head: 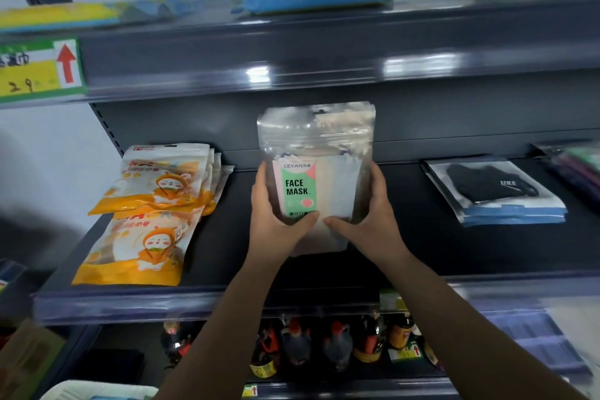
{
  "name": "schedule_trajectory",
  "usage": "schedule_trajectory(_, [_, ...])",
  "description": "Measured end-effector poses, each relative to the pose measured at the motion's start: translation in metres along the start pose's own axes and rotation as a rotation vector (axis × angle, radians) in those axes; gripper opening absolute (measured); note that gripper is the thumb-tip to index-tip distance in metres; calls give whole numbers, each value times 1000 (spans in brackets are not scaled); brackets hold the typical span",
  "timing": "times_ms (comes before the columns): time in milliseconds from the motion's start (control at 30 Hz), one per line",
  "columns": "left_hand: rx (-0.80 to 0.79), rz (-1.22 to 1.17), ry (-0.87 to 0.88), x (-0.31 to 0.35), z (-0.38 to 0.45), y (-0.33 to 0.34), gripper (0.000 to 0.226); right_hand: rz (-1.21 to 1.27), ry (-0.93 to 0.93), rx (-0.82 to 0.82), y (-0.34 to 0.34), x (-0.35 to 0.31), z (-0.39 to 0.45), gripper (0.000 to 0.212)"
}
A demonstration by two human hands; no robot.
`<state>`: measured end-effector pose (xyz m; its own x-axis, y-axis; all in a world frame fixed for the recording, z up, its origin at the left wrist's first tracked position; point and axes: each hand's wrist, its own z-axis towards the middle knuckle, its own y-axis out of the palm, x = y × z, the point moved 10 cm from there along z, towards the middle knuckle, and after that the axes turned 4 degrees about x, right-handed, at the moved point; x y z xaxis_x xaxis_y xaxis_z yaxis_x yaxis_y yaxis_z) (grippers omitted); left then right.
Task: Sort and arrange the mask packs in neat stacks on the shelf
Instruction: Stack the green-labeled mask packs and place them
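Two hands, my left and right, curl round the sides of a clear mask pack, holding it upright over the shelf, between orange packs and black packs.

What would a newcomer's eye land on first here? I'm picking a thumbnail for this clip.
First, the clear plastic pack with the green and pink FACE MASK label, held upright at the middle of the dark shelf by the left hand and the right hand. Next, the orange and white cartoon mask packs piled at the shelf's left end. At the right lies a neat stack of black mask packs.
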<state>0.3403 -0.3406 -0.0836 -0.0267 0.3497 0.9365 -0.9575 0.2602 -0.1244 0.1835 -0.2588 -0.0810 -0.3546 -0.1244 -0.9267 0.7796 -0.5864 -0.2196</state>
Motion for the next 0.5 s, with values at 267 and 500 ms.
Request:
schedule_trajectory(267, [23, -125, 28, 14, -2, -2, 110, 102, -37, -26, 0, -13, -2, 121])
schedule_trajectory(500, [22, -171, 121, 50, 14, -1, 104, 106, -194, 17, -10, -52, 11, 120])
